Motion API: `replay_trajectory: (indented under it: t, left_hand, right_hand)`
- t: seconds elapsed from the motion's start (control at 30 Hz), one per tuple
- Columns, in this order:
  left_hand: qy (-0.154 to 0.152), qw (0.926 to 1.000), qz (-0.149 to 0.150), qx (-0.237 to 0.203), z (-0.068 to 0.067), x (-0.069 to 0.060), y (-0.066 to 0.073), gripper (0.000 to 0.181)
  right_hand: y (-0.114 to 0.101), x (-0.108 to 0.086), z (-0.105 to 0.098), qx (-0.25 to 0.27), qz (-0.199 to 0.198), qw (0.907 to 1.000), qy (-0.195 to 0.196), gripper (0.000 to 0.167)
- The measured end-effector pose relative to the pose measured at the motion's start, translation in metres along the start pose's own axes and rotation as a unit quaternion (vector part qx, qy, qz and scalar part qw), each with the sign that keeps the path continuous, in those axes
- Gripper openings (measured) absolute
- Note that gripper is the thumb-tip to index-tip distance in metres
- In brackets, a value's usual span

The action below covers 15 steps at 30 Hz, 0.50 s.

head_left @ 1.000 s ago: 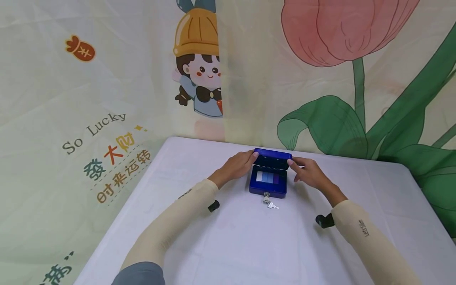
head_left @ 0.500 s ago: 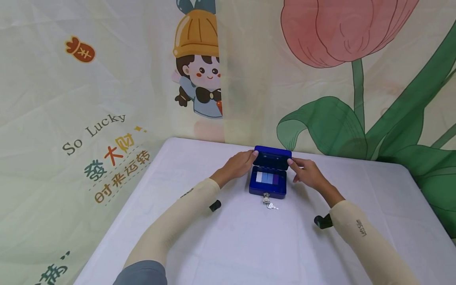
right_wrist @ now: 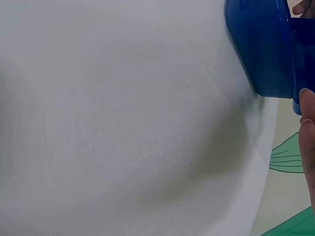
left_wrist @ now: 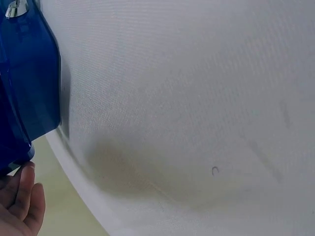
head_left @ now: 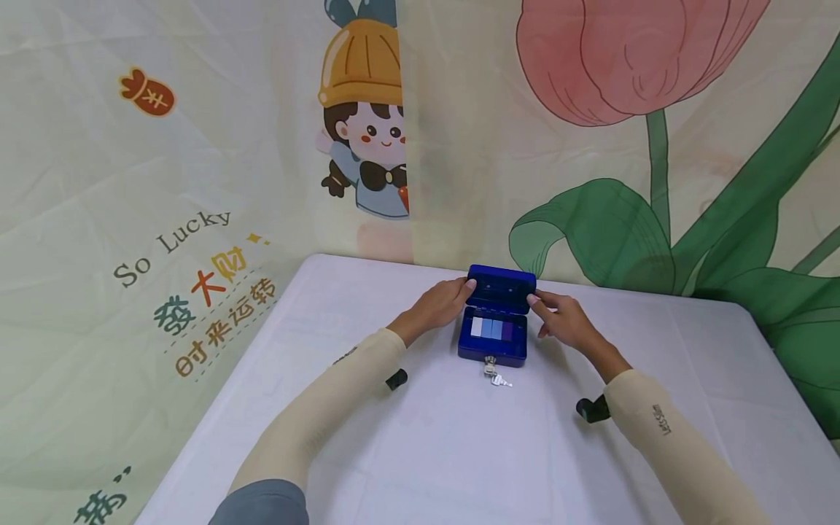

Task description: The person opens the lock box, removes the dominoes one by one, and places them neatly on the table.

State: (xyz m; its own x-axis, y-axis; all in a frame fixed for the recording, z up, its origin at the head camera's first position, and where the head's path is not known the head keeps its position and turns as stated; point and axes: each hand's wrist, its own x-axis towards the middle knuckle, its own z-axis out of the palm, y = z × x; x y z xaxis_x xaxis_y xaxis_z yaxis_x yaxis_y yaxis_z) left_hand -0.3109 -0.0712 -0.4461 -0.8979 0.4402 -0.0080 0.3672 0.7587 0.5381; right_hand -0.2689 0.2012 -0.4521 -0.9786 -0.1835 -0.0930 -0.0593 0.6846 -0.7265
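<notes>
A blue metal box sits near the table's back edge, its lid raised on the hinge, with pale, blue and dark purple blocks inside. The left hand pinches the lid's left edge, and the right hand pinches its right edge. From the box's front lock hang small keys. In the left wrist view, fingers touch the lid's corner beside the blue box. In the right wrist view, the right hand meets the lid's other corner by the box.
The box stands on a white-covered table. Directly behind the table hangs a printed cloth with a cartoon figure and a tulip. Black wrist-mounted devices show under the left and right forearms.
The lid has tilted further back between the two hands, showing more of its inside. Both hands stay at its side edges, and the box's base keeps its place.
</notes>
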Motion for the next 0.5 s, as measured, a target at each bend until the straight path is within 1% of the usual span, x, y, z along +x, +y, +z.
replay_trajectory:
  t: [0.13, 0.33, 0.5]
  left_hand:
    - [-0.002, 1.0, 0.003, -0.006, 0.0005, -0.0012, 0.0, 0.069]
    - [-0.015, 0.9998, 0.002, -0.013, 0.001, -0.0033, -0.0007, 0.07]
    - [-0.025, 0.9995, 0.012, -0.013, 0.0028, -0.0037, -0.0035, 0.067]
  right_hand:
    - [0.0008, 0.0004, 0.0011, 0.003, 0.002, 1.0, 0.0, 0.069]
    - [0.001, 0.0008, 0.0031, 0.002, 0.006, 1.0, 0.001, 0.071]
    - [0.0007, -0.0001, 0.0045, 0.001, 0.008, 1.0, 0.003, 0.07]
